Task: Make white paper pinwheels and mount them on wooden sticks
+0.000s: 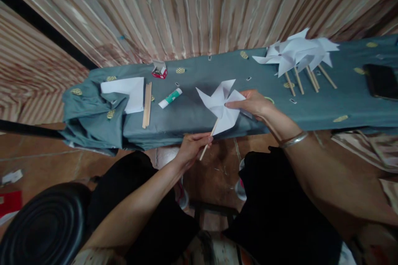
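A white paper pinwheel on a thin wooden stick is held over the near edge of the cloth-covered table. My left hand pinches the stick just below the paper blades. At the pinwheel's middle and right blade, my right hand has its fingers closed on the paper; a silver bangle circles that wrist. Left of the pinwheel lies a glue stick with a green and white label. What is under my right fingertips is hidden.
Several finished pinwheels lie piled at the back right, near a dark phone. On the left are white paper sheets, wooden sticks and a small red box. A black round stool stands at lower left. Striped curtains hang behind.
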Action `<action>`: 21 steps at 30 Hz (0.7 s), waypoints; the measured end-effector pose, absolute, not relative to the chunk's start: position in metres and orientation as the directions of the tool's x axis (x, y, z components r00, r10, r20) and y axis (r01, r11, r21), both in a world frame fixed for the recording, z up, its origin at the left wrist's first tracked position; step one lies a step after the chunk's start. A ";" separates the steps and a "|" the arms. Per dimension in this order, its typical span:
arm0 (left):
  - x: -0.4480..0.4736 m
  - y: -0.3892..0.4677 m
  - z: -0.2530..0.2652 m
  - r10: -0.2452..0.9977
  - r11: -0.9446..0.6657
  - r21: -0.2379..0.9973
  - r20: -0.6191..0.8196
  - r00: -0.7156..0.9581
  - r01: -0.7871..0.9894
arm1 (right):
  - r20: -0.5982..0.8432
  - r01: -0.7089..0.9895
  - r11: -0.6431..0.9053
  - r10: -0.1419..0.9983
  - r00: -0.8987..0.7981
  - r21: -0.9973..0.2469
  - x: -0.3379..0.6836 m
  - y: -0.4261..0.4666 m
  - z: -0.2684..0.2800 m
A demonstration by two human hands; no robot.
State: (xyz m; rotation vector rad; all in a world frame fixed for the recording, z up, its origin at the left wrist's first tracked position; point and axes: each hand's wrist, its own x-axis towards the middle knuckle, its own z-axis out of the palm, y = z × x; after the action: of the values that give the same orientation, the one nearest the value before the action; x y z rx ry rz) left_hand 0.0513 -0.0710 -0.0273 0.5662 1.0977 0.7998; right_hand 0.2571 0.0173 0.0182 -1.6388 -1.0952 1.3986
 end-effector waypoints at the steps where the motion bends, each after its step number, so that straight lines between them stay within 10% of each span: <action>1: 0.052 -0.072 -0.029 0.796 0.605 0.741 -0.559 0.232 -0.291 | -0.386 0.184 -0.388 0.921 0.051 -0.903 0.258 0.019 0.015; 11: 0.055 -0.081 -0.050 0.782 0.622 0.708 -0.582 0.224 -0.335 | -0.316 0.761 -0.180 0.948 -0.035 -0.624 0.255 0.033 -0.004; 21: 0.058 -0.081 -0.052 0.763 0.642 0.691 -0.616 0.194 -0.332 | -0.267 0.956 0.060 0.954 -0.140 -0.289 0.243 0.032 0.005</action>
State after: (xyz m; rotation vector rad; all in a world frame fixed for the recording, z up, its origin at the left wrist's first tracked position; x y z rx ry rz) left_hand 0.0579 -0.0806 -0.0523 0.4564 1.1326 0.8058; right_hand 0.2432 0.0315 0.0047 -2.0634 -2.2905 0.6311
